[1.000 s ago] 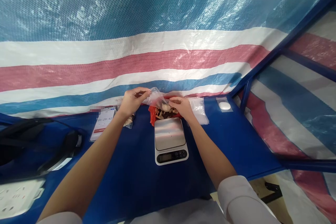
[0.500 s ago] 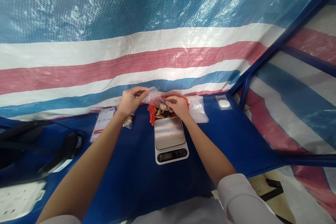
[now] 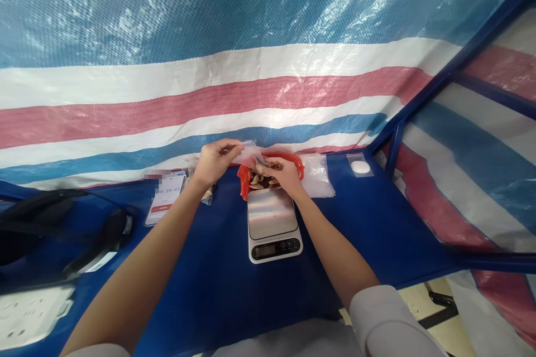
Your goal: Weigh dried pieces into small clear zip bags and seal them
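My left hand (image 3: 218,162) pinches the edge of a small clear plastic bag (image 3: 250,152), which is tilted over a red plastic bag (image 3: 244,181). The red bag lies open and holds brown and cream pieces (image 3: 256,182) that look like dried mushrooms. My right hand (image 3: 283,173) is closed at the clear bag's mouth, with a pale dried mushroom piece (image 3: 262,169) at its fingertips. A kitchen scale (image 3: 273,217) with a steel plate stands just in front of the red bag. Its plate carries only a few dark specks.
Right of the red bag lies a stack of clear bags (image 3: 319,175), and farther right a bag with a white round item (image 3: 360,167). Left are a filled clear bag (image 3: 208,195), a phone (image 3: 166,195) showing a timer, a black headset (image 3: 104,240) and a power strip (image 3: 33,315).
My right fingers have moved slightly left, further into the clear bag's mouth, with the pale piece. My left hand still holds the bag. The view has shifted slightly.
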A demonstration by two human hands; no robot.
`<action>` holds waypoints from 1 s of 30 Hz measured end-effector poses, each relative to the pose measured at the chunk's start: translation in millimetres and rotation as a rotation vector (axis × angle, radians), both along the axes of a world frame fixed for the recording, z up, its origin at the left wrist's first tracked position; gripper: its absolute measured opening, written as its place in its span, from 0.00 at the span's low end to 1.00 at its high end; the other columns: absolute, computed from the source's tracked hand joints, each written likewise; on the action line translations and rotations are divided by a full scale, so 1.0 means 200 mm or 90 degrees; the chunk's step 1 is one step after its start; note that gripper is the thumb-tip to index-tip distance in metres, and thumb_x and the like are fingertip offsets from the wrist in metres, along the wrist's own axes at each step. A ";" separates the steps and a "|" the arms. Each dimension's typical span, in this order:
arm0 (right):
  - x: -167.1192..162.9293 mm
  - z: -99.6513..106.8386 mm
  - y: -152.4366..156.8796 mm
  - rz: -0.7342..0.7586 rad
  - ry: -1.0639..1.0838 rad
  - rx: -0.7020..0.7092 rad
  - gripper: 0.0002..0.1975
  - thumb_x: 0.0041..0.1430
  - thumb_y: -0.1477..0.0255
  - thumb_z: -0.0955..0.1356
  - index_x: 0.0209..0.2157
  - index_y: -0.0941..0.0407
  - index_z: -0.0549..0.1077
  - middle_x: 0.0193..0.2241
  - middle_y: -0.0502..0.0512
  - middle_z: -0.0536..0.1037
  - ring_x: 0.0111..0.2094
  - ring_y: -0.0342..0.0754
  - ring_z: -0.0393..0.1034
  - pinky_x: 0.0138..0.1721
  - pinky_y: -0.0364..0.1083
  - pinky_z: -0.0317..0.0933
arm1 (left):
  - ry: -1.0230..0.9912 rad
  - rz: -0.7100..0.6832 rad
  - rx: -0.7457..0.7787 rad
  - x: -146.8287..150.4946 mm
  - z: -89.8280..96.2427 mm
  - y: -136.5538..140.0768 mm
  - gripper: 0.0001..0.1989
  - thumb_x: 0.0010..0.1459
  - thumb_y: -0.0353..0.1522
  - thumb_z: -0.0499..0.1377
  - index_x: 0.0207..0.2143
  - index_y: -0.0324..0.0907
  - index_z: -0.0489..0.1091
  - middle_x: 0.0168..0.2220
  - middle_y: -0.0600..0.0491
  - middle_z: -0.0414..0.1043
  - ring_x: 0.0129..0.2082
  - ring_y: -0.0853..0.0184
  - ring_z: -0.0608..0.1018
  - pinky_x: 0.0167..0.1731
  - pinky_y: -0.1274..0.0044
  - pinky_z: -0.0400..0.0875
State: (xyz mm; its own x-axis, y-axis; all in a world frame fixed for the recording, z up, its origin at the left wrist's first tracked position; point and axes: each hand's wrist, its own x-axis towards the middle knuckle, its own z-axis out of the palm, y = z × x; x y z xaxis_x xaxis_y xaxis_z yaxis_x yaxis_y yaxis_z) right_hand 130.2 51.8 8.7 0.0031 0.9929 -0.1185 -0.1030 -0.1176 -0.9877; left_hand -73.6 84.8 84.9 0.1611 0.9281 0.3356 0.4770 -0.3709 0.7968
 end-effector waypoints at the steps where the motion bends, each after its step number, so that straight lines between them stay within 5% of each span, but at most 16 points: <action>1: 0.00 0.00 0.00 -0.011 -0.001 0.003 0.20 0.47 0.67 0.77 0.44 0.56 0.80 0.44 0.56 0.82 0.36 0.49 0.79 0.24 0.41 0.74 | 0.001 0.001 0.001 0.00 0.00 0.00 0.26 0.53 0.55 0.64 0.36 0.41 0.79 0.38 0.46 0.83 0.38 0.59 0.82 0.42 0.71 0.77; 9: 0.03 0.00 0.03 -0.052 -0.131 0.037 0.13 0.50 0.74 0.70 0.40 0.55 0.80 0.31 0.52 0.82 0.27 0.46 0.75 0.18 0.40 0.69 | 0.037 -0.012 0.021 0.01 0.04 -0.03 0.21 0.55 0.50 0.64 0.35 0.42 0.79 0.38 0.47 0.83 0.39 0.60 0.82 0.45 0.70 0.77; 22: 0.06 0.10 0.00 -0.061 0.097 -0.034 0.16 0.41 0.66 0.77 0.35 0.55 0.80 0.26 0.49 0.81 0.29 0.46 0.77 0.25 0.41 0.71 | 0.008 -0.021 0.010 0.02 0.10 -0.03 0.20 0.54 0.49 0.64 0.35 0.41 0.79 0.37 0.47 0.83 0.37 0.59 0.82 0.43 0.69 0.77; 30: 0.02 0.06 0.03 -0.105 -0.010 0.012 0.14 0.43 0.72 0.73 0.36 0.55 0.81 0.34 0.51 0.83 0.28 0.45 0.76 0.22 0.40 0.70 | 0.011 -0.042 0.037 0.04 0.06 -0.03 0.18 0.56 0.47 0.64 0.35 0.42 0.80 0.37 0.48 0.83 0.37 0.59 0.82 0.42 0.70 0.76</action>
